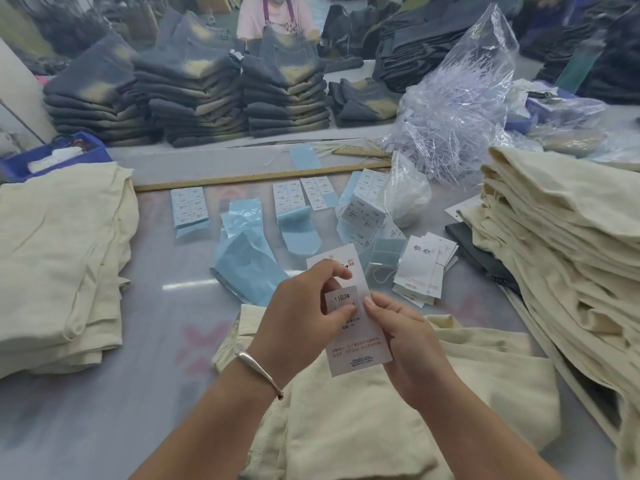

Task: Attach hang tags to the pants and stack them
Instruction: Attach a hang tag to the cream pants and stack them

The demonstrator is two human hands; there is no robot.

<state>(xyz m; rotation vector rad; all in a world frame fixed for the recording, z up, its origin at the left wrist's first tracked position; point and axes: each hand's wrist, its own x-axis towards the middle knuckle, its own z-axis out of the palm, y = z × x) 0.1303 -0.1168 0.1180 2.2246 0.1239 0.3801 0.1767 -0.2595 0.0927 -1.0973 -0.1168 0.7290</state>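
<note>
Cream pants (pixel 433 410) | both hands' grip: hang tag (pixel 360 337) | "1103#", "MADE IN CHINA"

Hang tag (pixel 360 327) print partly covered by hands; pants (pixel 381 427) cut off at bottom edge

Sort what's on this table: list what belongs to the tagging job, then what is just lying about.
In the job:
hang tag, held by left hand and right hand
cream pants under the hands
folded cream stack
untagged cream pile
spare hang tags
sticker sheets

Lying about:
dark jeans stacks
wooden ruler
blue bin
</note>
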